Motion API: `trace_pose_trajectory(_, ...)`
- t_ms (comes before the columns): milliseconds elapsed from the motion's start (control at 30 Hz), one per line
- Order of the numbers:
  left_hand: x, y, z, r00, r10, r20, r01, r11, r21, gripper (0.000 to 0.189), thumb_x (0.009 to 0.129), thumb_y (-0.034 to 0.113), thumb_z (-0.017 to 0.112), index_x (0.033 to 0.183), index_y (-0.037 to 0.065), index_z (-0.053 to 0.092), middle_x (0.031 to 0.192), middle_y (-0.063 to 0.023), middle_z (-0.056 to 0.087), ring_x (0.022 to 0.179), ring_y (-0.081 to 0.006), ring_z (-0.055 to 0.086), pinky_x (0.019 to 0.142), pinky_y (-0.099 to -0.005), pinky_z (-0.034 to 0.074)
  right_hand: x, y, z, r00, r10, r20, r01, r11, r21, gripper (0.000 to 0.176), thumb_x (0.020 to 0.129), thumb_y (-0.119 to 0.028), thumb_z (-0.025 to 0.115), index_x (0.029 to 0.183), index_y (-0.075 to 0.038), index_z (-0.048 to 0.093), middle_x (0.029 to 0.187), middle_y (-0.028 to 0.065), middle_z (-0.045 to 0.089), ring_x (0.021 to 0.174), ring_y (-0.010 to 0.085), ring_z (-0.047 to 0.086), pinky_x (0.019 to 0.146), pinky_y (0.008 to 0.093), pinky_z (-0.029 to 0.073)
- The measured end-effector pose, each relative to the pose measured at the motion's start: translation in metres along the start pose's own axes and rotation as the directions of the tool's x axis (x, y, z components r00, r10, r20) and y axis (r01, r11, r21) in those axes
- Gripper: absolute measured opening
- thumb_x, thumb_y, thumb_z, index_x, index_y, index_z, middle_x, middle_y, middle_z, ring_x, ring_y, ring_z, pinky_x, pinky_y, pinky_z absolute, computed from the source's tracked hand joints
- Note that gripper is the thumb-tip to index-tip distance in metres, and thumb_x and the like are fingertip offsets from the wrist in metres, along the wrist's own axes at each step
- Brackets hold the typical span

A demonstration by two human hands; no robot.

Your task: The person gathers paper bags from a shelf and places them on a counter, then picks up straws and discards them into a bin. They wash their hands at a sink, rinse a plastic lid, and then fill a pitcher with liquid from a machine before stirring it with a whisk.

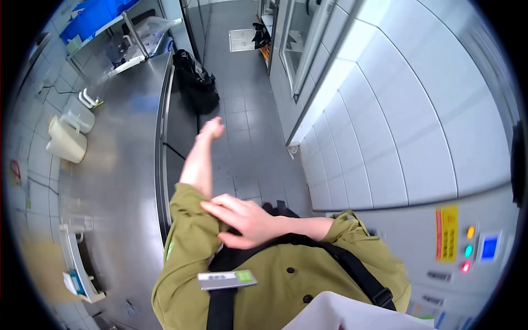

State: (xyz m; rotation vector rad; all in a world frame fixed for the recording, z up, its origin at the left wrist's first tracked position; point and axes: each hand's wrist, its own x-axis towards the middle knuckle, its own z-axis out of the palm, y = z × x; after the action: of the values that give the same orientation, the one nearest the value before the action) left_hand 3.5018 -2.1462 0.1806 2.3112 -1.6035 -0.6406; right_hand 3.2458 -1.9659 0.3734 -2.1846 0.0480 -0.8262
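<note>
My left arm stretches forward, its olive sleeve (190, 212) bunched around the elbow and the forearm bare. At its end my left hand (212, 128) looks loosely closed, with nothing visible in it, beside the steel counter's front edge. Across my body, my right hand (247, 221) grips the bunched left sleeve near the elbow, fingers over the cloth and thumb lower down. A name badge (226, 279) is on my chest by the black apron strap (221, 308).
The steel counter (126, 181) runs along the left, bearing plastic pitchers (69, 140) and a clear measuring cup (78, 222). A black garbage bag (196, 82) stands against it on the tiled floor (236, 104). At right are a tiled wall (396, 121) and a control panel (488, 247).
</note>
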Motion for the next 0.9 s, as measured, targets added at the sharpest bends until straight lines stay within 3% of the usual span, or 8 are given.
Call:
trace_pose_trajectory(200, 0.177, -0.143, -0.089, 0.937, -0.316, -0.150, 0.276, 0.931, -0.239, 0.029, 0.074, 0.021, 0.047, 0.097, 0.007, 0.055, 0.095, -0.0158, 0.057, 0.093, -0.0321, 0.052, 0.080, -0.0383, 0.042, 0.172, 0.179, -0.020, 0.976, -0.148, 0.161, 0.141, 0.988, 0.055, 0.049, 0.065, -0.007, 0.056, 0.110, 0.005, 0.043, 0.099, 0.0144, 0.039, 0.085, 0.0256, 0.048, 0.064, 0.0320, 0.045)
trace_pose_trajectory(233, 0.230, -0.188, -0.077, 0.951, -0.234, -0.201, 0.198, 0.963, -0.184, 0.027, 0.075, 0.012, 0.046, 0.099, 0.002, 0.053, 0.063, -0.0092, 0.058, 0.048, -0.0161, 0.056, 0.047, -0.0297, 0.047, 0.203, 0.215, -0.028, 0.976, -0.179, 0.120, 0.172, 0.983, 0.070, 0.045, 0.062, -0.004, 0.056, 0.106, 0.004, 0.047, 0.099, 0.0140, 0.038, 0.085, 0.0247, 0.048, 0.064, 0.0313, 0.044)
trace_pose_trajectory(367, 0.406, -0.210, -0.082, 0.911, -0.297, -0.287, 0.296, 0.954, -0.050, 0.033, 0.070, 0.005, 0.041, 0.101, 0.002, 0.052, 0.073, -0.0147, 0.060, 0.056, -0.0215, 0.058, 0.050, -0.0320, 0.047, 0.319, 0.331, -0.085, 0.996, -0.083, -0.021, 0.068, 0.913, -0.402, 0.042, 0.062, -0.007, 0.057, 0.103, 0.000, 0.048, 0.097, 0.0139, 0.040, 0.075, 0.0253, 0.049, 0.059, 0.0313, 0.044)
trace_pose_trajectory(467, 0.530, -0.140, -0.133, 0.972, -0.236, -0.003, 0.228, 0.939, -0.256, 0.032, 0.072, 0.009, 0.042, 0.103, 0.003, 0.052, 0.100, -0.0203, 0.054, 0.091, -0.0309, 0.055, 0.075, -0.0349, 0.045, 0.382, 0.411, -0.124, 0.991, 0.130, 0.021, -0.122, 0.967, -0.225, 0.039, 0.063, -0.006, 0.055, 0.102, -0.002, 0.048, 0.088, 0.0128, 0.045, 0.068, 0.0268, 0.050, 0.056, 0.0328, 0.043)
trace_pose_trajectory(600, 0.678, -0.031, -0.193, 0.994, -0.012, -0.108, -0.012, 0.977, -0.215, 0.037, 0.077, 0.018, 0.045, 0.112, 0.010, 0.046, 0.114, -0.0153, 0.047, 0.107, -0.0302, 0.043, 0.090, -0.0369, 0.035, 0.462, 0.505, -0.194, 0.975, 0.180, -0.130, -0.165, 0.979, 0.119, 0.033, 0.068, 0.003, 0.047, 0.101, 0.001, 0.044, 0.083, 0.0101, 0.054, 0.071, 0.0195, 0.054, 0.062, 0.0275, 0.043)
trace_pose_trajectory(700, 0.784, 0.019, -0.205, 0.976, 0.188, -0.110, -0.217, 0.898, -0.384, 0.036, 0.076, 0.019, 0.046, 0.109, 0.005, 0.049, 0.109, -0.0152, 0.051, 0.105, -0.0323, 0.044, 0.090, -0.0369, 0.035, 0.504, 0.572, -0.230, 0.861, 0.503, 0.076, -0.321, 0.420, 0.849, 0.031, 0.067, 0.006, 0.042, 0.097, 0.000, 0.042, 0.086, 0.0060, 0.054, 0.074, 0.0132, 0.052, 0.064, 0.0245, 0.041)
trace_pose_trajectory(800, 0.877, 0.026, -0.214, 0.965, 0.204, 0.167, -0.072, 0.812, -0.579, 0.034, 0.077, 0.017, 0.048, 0.108, 0.002, 0.049, 0.087, -0.0110, 0.059, 0.073, -0.0185, 0.058, 0.066, -0.0282, 0.046, 0.545, 0.648, -0.267, 0.781, 0.476, 0.405, -0.363, -0.182, 0.914, 0.033, 0.064, 0.006, 0.037, 0.095, 0.000, 0.043, 0.086, 0.0044, 0.052, 0.077, 0.0102, 0.049, 0.067, 0.0205, 0.039)
trace_pose_trajectory(900, 0.953, 0.008, -0.223, 0.983, -0.099, 0.156, 0.184, 0.435, -0.881, 0.032, 0.082, 0.019, 0.046, 0.111, 0.004, 0.045, 0.077, -0.0055, 0.056, 0.062, -0.0124, 0.055, 0.054, -0.0242, 0.045, 0.602, 0.738, -0.309, 0.725, 0.448, 0.523, -0.584, -0.003, 0.812, 0.033, 0.063, 0.001, 0.040, 0.094, -0.001, 0.047, 0.083, 0.0024, 0.050, 0.076, 0.0095, 0.046, 0.065, 0.0197, 0.037)
